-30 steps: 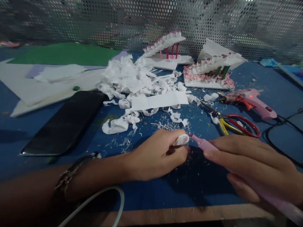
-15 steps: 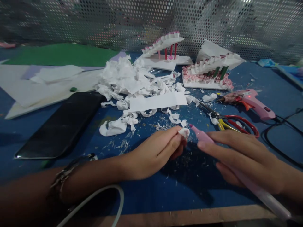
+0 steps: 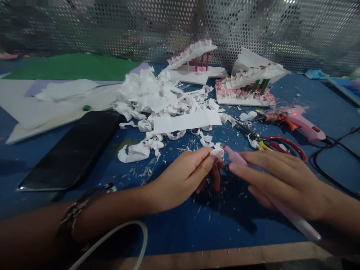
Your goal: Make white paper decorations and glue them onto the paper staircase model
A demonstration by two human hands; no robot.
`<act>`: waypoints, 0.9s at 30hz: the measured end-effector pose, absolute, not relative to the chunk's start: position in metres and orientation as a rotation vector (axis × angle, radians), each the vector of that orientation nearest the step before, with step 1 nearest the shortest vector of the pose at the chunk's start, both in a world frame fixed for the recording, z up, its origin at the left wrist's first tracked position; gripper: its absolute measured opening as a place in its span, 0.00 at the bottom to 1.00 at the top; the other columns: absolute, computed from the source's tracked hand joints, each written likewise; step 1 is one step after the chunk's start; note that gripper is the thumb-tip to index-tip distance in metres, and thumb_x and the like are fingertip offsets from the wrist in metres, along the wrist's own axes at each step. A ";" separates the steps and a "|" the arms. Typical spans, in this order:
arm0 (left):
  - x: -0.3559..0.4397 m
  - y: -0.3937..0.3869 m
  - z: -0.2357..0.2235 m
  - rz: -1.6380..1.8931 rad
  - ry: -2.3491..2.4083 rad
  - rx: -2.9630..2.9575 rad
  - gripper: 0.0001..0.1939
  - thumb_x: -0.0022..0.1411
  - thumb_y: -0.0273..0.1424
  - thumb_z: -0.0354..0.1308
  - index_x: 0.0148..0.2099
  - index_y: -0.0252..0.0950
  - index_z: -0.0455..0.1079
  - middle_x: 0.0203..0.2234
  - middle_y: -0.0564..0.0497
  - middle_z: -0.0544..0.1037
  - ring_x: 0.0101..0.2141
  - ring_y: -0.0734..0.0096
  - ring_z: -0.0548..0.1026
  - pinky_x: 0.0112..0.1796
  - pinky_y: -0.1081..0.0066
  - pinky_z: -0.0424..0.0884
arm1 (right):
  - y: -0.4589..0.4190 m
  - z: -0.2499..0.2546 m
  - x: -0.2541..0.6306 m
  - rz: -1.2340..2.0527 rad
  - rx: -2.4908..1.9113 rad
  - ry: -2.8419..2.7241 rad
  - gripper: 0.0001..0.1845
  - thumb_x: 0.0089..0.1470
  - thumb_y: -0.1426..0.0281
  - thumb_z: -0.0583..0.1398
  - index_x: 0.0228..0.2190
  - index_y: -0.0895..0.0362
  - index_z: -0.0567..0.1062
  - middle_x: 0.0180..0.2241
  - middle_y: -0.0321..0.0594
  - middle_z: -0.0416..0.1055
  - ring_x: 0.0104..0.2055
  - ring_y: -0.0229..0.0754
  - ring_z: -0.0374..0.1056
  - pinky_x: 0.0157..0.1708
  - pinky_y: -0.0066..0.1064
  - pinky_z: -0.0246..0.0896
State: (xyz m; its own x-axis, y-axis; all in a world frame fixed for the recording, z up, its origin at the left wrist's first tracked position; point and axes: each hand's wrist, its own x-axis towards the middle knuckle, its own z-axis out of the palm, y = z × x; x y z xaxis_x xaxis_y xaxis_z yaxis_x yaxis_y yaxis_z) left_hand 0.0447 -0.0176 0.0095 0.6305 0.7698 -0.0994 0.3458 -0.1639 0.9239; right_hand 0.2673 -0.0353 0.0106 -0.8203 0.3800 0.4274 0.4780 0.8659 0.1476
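Pinched between the thumb and fingers of my left hand [image 3: 194, 168] is a small rolled piece of white paper [image 3: 217, 150] with a trace of pink on its end. My right hand [image 3: 284, 180] grips a pink marker [image 3: 237, 157], its dark pink tip at or very near the paper's edge; I cannot tell whether they touch. Beyond my hands lies a flat white paper strip [image 3: 187, 122], in front of a heap of crumpled white paper scraps [image 3: 152, 90].
Pliers with red and yellow handles [image 3: 289, 144] and a pink glue gun [image 3: 302, 122] lie to the right, with a black cable. At the back stand two paper models [image 3: 194, 50] [image 3: 244, 97]. A black phone [image 3: 75, 150] and white boards [image 3: 17, 97] lie left.
My right hand has moved left and slightly up, bringing the marker tip closer to the paper piece. The lower fingers of my left hand have shifted, and the paper is turned a little.
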 end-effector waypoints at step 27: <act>0.044 -0.014 0.005 0.580 0.906 1.575 0.12 0.65 0.31 0.38 0.30 0.35 0.55 0.18 0.60 0.54 0.18 0.82 0.52 0.19 0.78 0.53 | -0.029 -0.008 0.260 0.754 -1.040 -2.158 0.17 0.57 0.74 0.46 0.45 0.51 0.66 0.35 0.36 0.69 0.36 0.35 0.69 0.36 0.27 0.66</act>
